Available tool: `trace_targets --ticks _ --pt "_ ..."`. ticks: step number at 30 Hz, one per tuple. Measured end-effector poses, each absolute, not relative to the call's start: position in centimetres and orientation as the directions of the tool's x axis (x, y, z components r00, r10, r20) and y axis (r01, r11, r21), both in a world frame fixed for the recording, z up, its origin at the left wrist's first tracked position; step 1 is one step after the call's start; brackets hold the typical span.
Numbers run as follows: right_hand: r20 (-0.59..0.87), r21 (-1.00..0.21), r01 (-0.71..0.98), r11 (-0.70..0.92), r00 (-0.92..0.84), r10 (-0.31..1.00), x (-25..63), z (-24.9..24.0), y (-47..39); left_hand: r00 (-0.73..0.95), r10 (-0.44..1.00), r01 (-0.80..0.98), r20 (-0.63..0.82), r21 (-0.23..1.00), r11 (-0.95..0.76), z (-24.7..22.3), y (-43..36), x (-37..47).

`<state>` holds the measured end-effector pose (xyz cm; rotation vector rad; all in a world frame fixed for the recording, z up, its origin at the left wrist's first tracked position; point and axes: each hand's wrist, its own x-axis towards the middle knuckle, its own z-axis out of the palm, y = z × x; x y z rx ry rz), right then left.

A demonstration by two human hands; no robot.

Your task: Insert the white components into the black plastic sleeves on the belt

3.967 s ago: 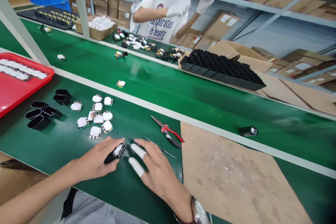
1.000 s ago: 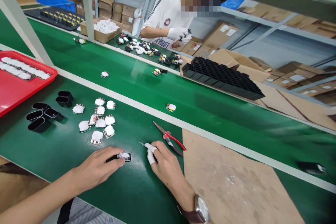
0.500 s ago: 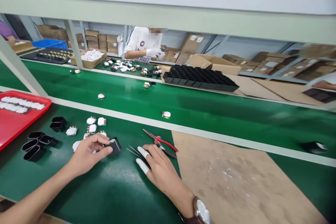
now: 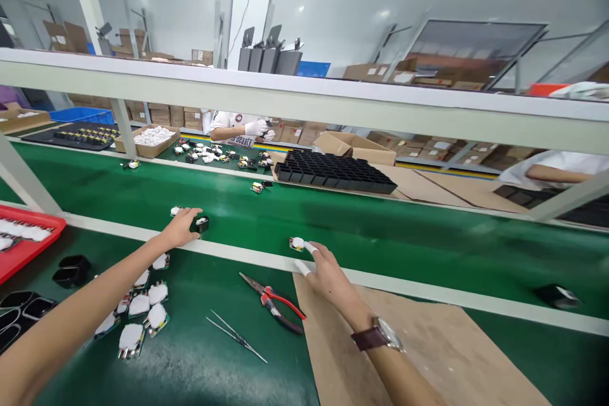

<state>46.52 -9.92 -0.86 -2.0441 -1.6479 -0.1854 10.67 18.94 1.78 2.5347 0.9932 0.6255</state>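
My left hand reaches over the near edge of the green belt, thumb and forefinger apart. Just beyond its fingertips a small black case with something white inside rests on the belt. My right hand, with white finger cots on two fingers, is stretched out, fingers apart. One covered fingertip is beside a small circuit board with a white top; contact is unclear. Tweezers and red-handled pliers lie on the green bench. Several white-topped boards are grouped below my left forearm.
Empty black cases and a red tray are at left. Brown cardboard covers the bench at right. Across the belt, a co-worker's gloved hands hold something dark beside a block of black cases. A shelf beam crosses above.
My left hand has moved forward from the bench to the belt, and the black case now rests there. My right hand has left the tweezers and reached to a board on the belt.
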Motion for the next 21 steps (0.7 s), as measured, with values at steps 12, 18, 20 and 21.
trace_targets --ticks 12,18,20,21 --pt "0.333 -0.444 0.895 -0.047 0.213 0.919 45.8 0.0 -5.6 0.572 0.785 0.622 0.238 0.499 -0.604 2.3 22.0 8.3" --pt "0.370 -0.511 0.744 0.432 -0.263 0.891 33.5 3.9 -7.8 0.691 0.680 0.494 0.246 0.527 -0.692 4.0 12.9 6.0" --pt "0.341 -0.500 0.728 0.469 -0.332 0.879 30.5 4.0 -7.3 0.756 0.621 0.454 0.209 0.516 -0.726 4.6 9.4 4.7" --pt "0.310 -0.489 0.736 0.469 -0.355 0.882 29.3 3.8 -6.8 0.778 0.599 0.449 0.190 0.499 -0.742 4.9 8.1 3.9"
